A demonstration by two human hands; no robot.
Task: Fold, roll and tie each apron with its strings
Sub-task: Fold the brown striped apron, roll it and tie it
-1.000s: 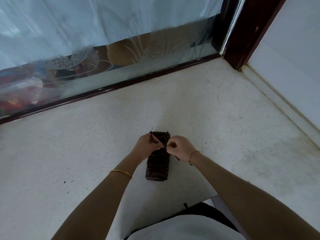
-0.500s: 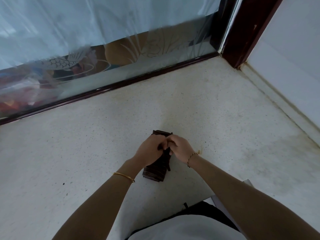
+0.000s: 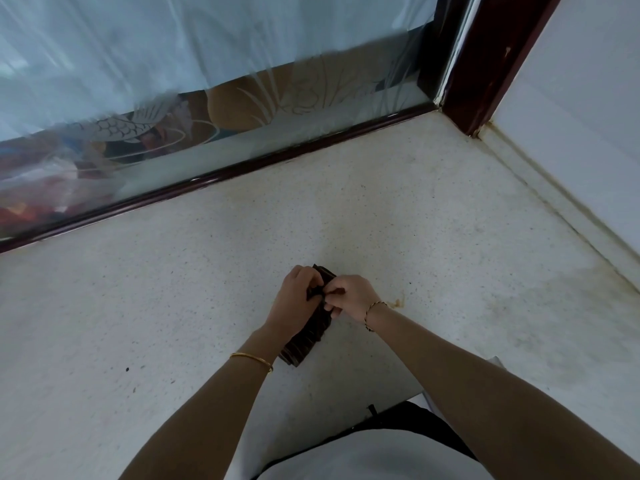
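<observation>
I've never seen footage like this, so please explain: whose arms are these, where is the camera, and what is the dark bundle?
There is no machine here. A person wears one wide-angle camera on the head, looking down at their own bare arms. The left hand and right hand meet over a dark brown, ribbed rolled-up apron lying on a white speckled stone surface. The fingers of both hands pinch its thin dark strings across the roll, apparently tying it. Behind runs a frosted glass panel etched with fish.
</observation>
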